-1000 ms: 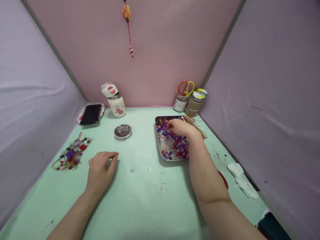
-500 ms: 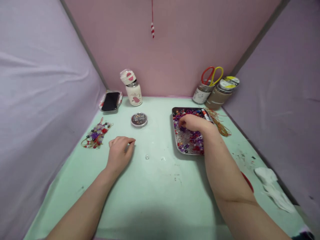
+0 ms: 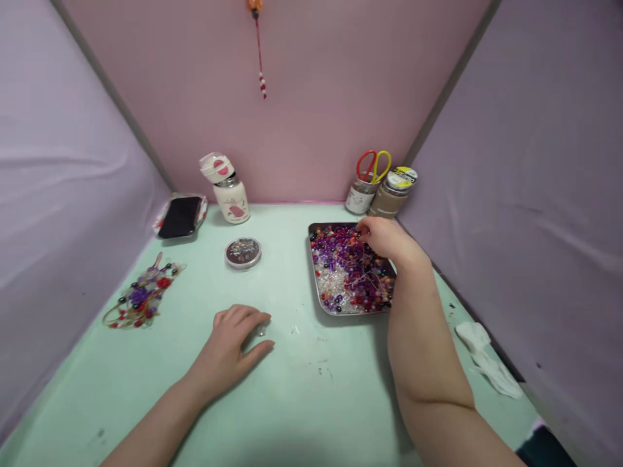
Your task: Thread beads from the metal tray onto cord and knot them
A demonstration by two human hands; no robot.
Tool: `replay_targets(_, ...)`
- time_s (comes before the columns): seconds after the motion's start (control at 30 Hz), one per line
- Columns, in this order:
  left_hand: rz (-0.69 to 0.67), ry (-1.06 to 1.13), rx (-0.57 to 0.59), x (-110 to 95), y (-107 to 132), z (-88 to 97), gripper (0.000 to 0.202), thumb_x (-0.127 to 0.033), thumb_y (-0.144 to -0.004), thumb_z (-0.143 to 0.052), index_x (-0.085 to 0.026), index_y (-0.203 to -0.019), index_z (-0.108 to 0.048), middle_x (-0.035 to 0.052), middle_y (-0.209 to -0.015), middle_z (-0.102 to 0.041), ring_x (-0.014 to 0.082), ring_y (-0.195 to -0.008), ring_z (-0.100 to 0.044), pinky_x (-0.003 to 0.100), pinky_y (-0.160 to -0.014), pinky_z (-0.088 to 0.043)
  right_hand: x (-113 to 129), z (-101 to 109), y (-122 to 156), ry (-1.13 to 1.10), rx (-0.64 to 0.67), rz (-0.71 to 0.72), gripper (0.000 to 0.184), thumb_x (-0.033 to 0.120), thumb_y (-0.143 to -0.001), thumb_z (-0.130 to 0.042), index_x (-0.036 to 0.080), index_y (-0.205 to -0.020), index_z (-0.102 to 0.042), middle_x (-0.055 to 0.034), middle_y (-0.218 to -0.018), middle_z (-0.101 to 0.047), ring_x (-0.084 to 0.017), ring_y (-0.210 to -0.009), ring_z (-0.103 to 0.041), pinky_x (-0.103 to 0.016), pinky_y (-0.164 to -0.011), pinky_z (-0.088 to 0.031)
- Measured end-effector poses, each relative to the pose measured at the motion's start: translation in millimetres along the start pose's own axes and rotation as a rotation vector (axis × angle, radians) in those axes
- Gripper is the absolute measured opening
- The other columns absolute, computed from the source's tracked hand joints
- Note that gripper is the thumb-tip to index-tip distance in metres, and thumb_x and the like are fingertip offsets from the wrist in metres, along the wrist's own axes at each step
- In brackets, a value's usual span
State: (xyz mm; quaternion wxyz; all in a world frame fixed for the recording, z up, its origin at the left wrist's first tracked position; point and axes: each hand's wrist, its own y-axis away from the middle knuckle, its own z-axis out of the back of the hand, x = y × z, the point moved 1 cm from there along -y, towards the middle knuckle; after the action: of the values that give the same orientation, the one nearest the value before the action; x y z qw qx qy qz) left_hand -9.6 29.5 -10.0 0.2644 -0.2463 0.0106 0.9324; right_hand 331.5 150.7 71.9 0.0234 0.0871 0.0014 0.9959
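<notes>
While R hand (image 3: 387,240) was nr far edge of bead tray (image 3: 360,315), pinch unclear, L hand (image 3: 226,347) had fingers spread by clear pc (image 3: 261,330), worktop (image 3: 292,402) room btwn; pink wall (image 3: 302,130) behind.

pink back wall (image 3: 311,123), lilac cloth sides (image 3: 530,162), mint-green tabletop (image 3: 302,415).

The left hand (image 3: 231,340) rests low on the worktop (image 3: 311,402), thumb and forefinger parted, a small clear piece (image 3: 261,331) between them; contact is unclear. Left of that hand lies a tangle of strung beads (image 3: 148,292); beyond its fingers sits a round container (image 3: 243,253). The right hand (image 3: 382,237) bends over the far side of a metal tray (image 3: 357,315) of loose beads (image 3: 335,259), its fingertips partly hidden. Just beyond it, scissors (image 3: 374,167) stand in a jar (image 3: 359,200).
</notes>
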Motion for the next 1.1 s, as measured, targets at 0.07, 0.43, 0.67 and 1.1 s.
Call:
replay_targets(0.07,-0.010,-0.010,0.000,1,1,-2.5,0.033,-0.042,-0.084,-0.054,-0.027,-0.113,-0.059,0.0077,-0.107,-0.062,0.0248,-0.105,-0.054,0.041,-0.091,-0.038,-8,5,0,-0.029,-0.078,-0.036,0.027,0.018,-0.081,-0.054,0.019,-0.105,-0.066,-0.0101,-0.105,-0.068,-0.020,-0.092,-0.061,-0.027,-0.078,-0.041)
replay_targets(0.43,-0.036,-0.043,0.033,4,0,-1.4,0.032,-0.040,-0.086,-0.053,-0.027,-0.114,-0.059,0.0076,-0.110,-0.061,0.0246,-0.107,-0.054,0.041,-0.090,-0.042,-27,-19,-21,-0.106,-0.115,-0.104,0.027,0.017,-0.086,-0.048,0.019,-0.102,-0.070,-0.0111,-0.106,-0.069,-0.022,-0.099,-0.062,-0.028,-0.083,-0.041)
replay_targets(0.67,-0.042,-0.038,0.032,4,0,-2.5,0.030,-0.039,-0.087,-0.051,-0.026,-0.112,-0.059,0.0076,-0.111,-0.061,0.0243,-0.106,-0.053,0.041,-0.090,-0.042,-25,-21,-23,-0.094,-0.070,-0.040,0.018,0.021,-0.080,-0.059,0.020,-0.093,-0.071,-0.0084,-0.096,-0.070,-0.020,-0.092,-0.061,-0.027,-0.079,-0.041)
replay_targets(1.1,-0.003,0.008,0.045,2,-1,-1.7,0.029,-0.041,-0.088,-0.048,-0.026,-0.109,-0.059,0.0061,-0.109,-0.060,0.0231,-0.106,-0.052,0.041,-0.093,-0.038,-15,-27,-24,-0.001,-0.147,0.011,0.013,0.020,-0.074,-0.058,0.016,-0.074,-0.070,-0.0110,-0.084,-0.066,-0.021,-0.084,-0.056,-0.031,-0.079,-0.038)
